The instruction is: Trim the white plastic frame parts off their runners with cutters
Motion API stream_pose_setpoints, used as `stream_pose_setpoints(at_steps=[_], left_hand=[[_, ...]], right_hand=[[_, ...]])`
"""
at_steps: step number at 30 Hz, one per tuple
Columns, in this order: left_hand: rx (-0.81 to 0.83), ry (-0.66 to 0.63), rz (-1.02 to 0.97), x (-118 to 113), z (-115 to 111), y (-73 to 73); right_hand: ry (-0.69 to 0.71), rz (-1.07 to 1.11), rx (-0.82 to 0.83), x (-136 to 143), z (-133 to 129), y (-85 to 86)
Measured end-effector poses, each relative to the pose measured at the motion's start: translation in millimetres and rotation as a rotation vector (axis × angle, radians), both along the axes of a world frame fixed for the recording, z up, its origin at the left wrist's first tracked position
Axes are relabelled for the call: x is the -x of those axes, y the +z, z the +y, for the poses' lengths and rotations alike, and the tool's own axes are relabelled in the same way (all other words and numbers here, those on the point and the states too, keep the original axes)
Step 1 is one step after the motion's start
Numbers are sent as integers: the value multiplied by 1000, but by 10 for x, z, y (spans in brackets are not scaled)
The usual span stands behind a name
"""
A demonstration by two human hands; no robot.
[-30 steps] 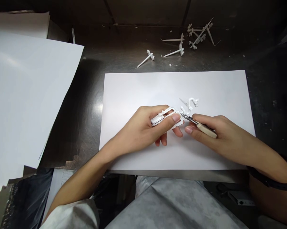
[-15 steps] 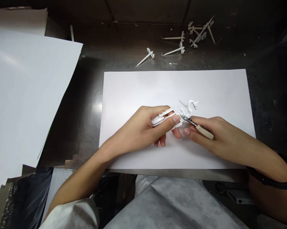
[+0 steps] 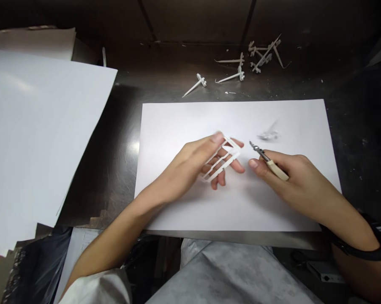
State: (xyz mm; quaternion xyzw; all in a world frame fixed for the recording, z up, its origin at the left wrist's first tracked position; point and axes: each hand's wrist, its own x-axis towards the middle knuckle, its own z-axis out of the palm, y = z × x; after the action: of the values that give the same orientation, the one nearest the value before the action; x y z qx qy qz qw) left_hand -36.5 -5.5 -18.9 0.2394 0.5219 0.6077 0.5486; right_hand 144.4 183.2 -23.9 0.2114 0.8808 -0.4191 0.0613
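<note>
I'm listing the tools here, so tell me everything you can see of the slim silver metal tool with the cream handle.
The slim silver metal tool with the cream handle has a shiny head narrowing to a small tip; the smooth handle looks like plastic. The right hand grips it, hiding part of the handle. It slants above the white paper sheet, tip toward the picture's upper left, apart from the white rectangular plastic frame. Whether the tip is open is too small to tell.
</note>
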Motion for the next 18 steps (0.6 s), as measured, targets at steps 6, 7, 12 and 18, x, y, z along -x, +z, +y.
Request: stream_pose_setpoints(at_steps=[6,7,12,18], left_hand=[[-228,70,-416,62,-19,39],[-241,77,-424,67,-27,41],[-240,107,-448,57,-38,29],[-218,151,-470,36,-5,13]], right_hand=[[-74,45,-17,-12,22,-69],[-65,49,-19,-11,20,-81],[-35,32,-84,-20,18,-97],[-103,-430,-559,-49,223,-47]])
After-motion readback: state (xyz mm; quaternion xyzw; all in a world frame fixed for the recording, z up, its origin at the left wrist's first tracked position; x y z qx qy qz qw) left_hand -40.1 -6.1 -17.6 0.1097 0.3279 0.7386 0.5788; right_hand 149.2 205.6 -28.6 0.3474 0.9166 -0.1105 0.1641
